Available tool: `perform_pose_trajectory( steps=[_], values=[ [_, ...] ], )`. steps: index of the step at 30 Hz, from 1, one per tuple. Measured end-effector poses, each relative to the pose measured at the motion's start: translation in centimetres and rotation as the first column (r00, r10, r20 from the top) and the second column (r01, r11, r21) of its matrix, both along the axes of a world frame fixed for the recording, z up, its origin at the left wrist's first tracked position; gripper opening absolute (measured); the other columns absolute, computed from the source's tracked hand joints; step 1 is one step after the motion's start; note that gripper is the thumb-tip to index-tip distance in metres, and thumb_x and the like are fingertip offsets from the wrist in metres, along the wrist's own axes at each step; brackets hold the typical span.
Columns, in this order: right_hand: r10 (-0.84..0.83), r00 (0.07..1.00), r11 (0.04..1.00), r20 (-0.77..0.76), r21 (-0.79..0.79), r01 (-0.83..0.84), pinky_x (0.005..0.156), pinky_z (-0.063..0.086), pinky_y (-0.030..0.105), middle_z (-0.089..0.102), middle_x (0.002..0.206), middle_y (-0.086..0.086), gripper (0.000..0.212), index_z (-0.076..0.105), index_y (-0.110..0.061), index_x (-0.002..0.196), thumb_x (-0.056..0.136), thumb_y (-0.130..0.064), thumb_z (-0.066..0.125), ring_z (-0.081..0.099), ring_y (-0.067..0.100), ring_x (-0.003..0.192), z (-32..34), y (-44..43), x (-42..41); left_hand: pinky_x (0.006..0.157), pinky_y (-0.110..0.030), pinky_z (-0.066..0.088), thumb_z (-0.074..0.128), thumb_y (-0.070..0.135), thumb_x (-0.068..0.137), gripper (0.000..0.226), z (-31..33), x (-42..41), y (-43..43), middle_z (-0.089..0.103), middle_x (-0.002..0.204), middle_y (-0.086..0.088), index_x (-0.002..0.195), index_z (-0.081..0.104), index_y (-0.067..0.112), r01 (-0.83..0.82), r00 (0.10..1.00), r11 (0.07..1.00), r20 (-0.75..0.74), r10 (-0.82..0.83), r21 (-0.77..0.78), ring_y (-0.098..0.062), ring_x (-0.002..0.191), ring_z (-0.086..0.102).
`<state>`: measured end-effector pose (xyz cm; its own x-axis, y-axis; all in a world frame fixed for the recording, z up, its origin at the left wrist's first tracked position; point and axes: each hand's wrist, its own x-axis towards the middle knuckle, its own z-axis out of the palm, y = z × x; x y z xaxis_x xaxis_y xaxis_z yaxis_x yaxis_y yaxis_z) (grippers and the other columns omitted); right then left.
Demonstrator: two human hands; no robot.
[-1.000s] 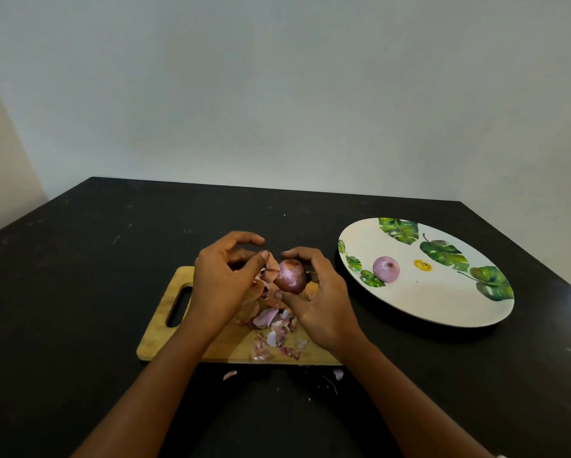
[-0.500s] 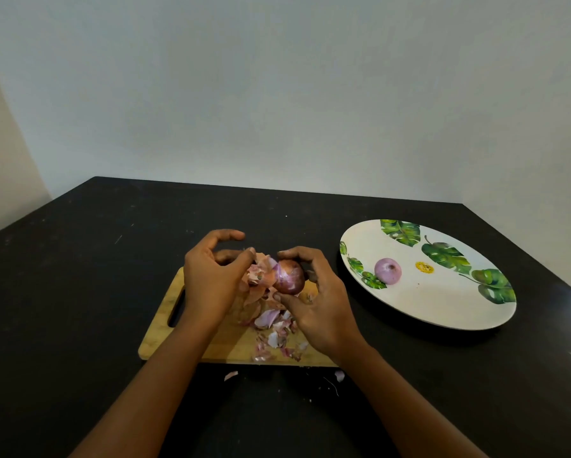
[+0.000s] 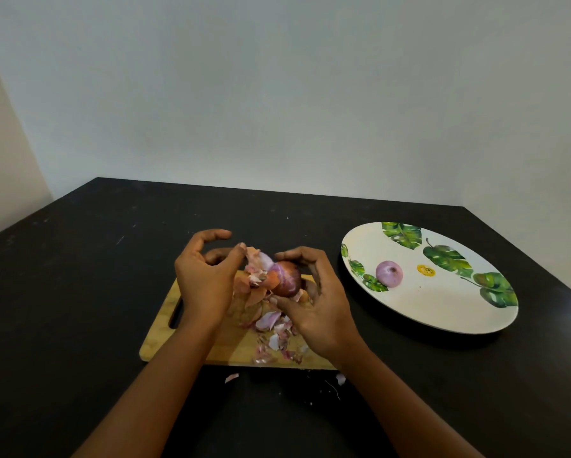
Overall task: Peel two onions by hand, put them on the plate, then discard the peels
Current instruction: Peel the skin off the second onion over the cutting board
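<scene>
My right hand (image 3: 317,312) grips a half-peeled red onion (image 3: 285,281) above the wooden cutting board (image 3: 165,338). My left hand (image 3: 204,279) pinches a strip of onion skin (image 3: 257,261) that still hangs from the onion's left side. A pile of loose peels (image 3: 274,332) lies on the board under my hands. One peeled pale purple onion (image 3: 389,274) sits on the white plate with green leaf print (image 3: 443,312) to the right.
Board and plate rest on a black table (image 3: 79,292) that meets plain walls at the back and right. Two small peel scraps (image 3: 231,377) lie on the table just in front of the board.
My left hand has pulled the skin strip up and away from the onion, leaving more of its purple flesh bare. My right hand has turned the onion slightly.
</scene>
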<state>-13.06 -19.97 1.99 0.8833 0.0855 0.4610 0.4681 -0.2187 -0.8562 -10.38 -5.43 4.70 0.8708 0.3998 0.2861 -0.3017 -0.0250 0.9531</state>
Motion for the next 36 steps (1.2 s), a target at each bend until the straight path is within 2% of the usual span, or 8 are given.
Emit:
perform_pose_trajectory(
  steps=[6, 11, 15, 19, 24, 30, 33, 36],
  values=[
    [0.049, 0.999, 0.995, 0.001, 0.083, -0.049, 0.088, 0.054, 0.024, 0.056, 0.116, -0.007, 0.056, 0.049, -0.03, 0.112, 0.075, 0.003, 0.076, 0.058, 0.009, 0.112, -0.1, 0.1, -0.3, 0.06, -0.015, 0.051, 0.068, 0.006, 0.081, 0.022, -0.4, 0.9, 0.7, 0.062, 0.076, 0.008, 0.097, 0.061, 0.018, -0.1, 0.994, 0.995, -0.049, 0.098, -0.031, -0.001, 0.068, 0.064],
    [-0.091, 0.995, 0.994, 0.052, 0.067, 0.087, 0.087, 0.054, 0.025, 0.055, 0.111, -0.014, 0.058, 0.049, -0.036, 0.109, 0.072, -0.004, 0.08, 0.059, 0.011, 0.108, -0.6, -0.5, 0.4, 0.073, -0.02, 0.051, 0.061, 0.005, 0.086, 0.016, -0.8, 2.6, 3.3, 0.063, 0.093, 0.001, 0.097, 0.061, 0.016, -0.248, 0.963, 0.965, -0.129, 0.237, -0.08, -0.009, 0.088, 0.063],
    [-0.235, 0.97, 0.968, 0.063, -0.081, 0.239, 0.083, 0.048, 0.009, 0.053, 0.114, -0.009, 0.06, 0.045, -0.034, 0.113, 0.073, -0.009, 0.083, 0.052, -0.003, 0.108, -1.0, -0.7, 0.7, 0.067, -0.015, 0.045, 0.059, 0.01, 0.089, 0.011, -1.3, 2.5, 2.3, 0.064, 0.089, 0.004, 0.095, 0.064, 0.019, -0.09, 0.984, 0.979, -0.132, 0.116, 0.185, -0.007, 0.085, 0.061],
    [-0.282, 0.956, 0.952, 0.076, -0.101, 0.289, 0.082, 0.044, 0.004, 0.049, 0.111, -0.021, 0.06, 0.045, -0.03, 0.117, 0.073, -0.016, 0.083, 0.049, -0.011, 0.108, -1.2, -1.1, 0.9, 0.069, -0.012, 0.045, 0.061, 0.011, 0.087, 0.013, -1.6, 1.4, 0.7, 0.062, 0.081, 0.017, 0.091, 0.066, 0.023, 0.125, 0.992, 0.886, -0.078, -0.101, 0.446, 0.002, 0.08, 0.059],
    [-0.296, 0.954, 0.946, 0.053, -0.12, 0.3, 0.08, 0.041, 0.0, 0.044, 0.108, -0.028, 0.06, 0.042, -0.033, 0.118, 0.074, -0.022, 0.082, 0.047, -0.018, 0.105, -1.3, -1.0, 1.0, 0.07, -0.016, 0.051, 0.066, 0.014, 0.084, 0.013, -1.8, 1.2, 0.1, 0.066, 0.089, 0.012, 0.089, 0.069, 0.025, 0.24, 0.967, 0.781, -0.074, -0.243, 0.576, -0.002, 0.082, 0.061],
    [-0.305, 0.949, 0.933, 0.08, -0.174, 0.315, 0.084, 0.042, 0.002, 0.055, 0.117, -0.01, 0.057, 0.047, -0.03, 0.119, 0.075, -0.024, 0.083, 0.053, -0.002, 0.106, -1.6, -1.2, 1.0, 0.076, -0.011, 0.05, 0.073, 0.006, 0.075, 0.038, -1.8, 1.1, 0.4, 0.06, 0.107, 0.015, 0.101, 0.063, 0.031, 0.211, 0.933, 0.733, 0.09, -0.348, 0.646, 0.002, 0.095, 0.057],
    [-0.298, 0.952, 0.933, 0.073, -0.188, 0.306, 0.085, 0.044, 0.006, 0.056, 0.118, -0.006, 0.055, 0.048, -0.03, 0.118, 0.075, -0.025, 0.082, 0.055, 0.005, 0.107, -1.6, -1.3, 1.0, 0.083, -0.011, 0.044, 0.074, 0.007, 0.075, 0.04, -2.0, 1.0, 0.3, 0.06, 0.111, 0.008, 0.109, 0.063, 0.026, 0.079, 0.92, 0.629, 0.187, -0.345, 0.774, -0.001, 0.1, 0.054],
    [-0.295, 0.954, 0.933, 0.058, -0.197, 0.301, 0.085, 0.044, 0.006, 0.056, 0.119, -0.006, 0.056, 0.046, -0.032, 0.118, 0.075, -0.023, 0.082, 0.055, 0.005, 0.107, -1.7, -1.4, 1.0, 0.084, -0.009, 0.039, 0.066, 0.022, 0.081, 0.026, -2.2, 0.8, 0.2, 0.065, 0.106, 0.001, 0.106, 0.067, 0.017, -0.083, 0.886, 0.51, 0.297, -0.356, 0.856, -0.006, 0.098, 0.056]
  ],
)
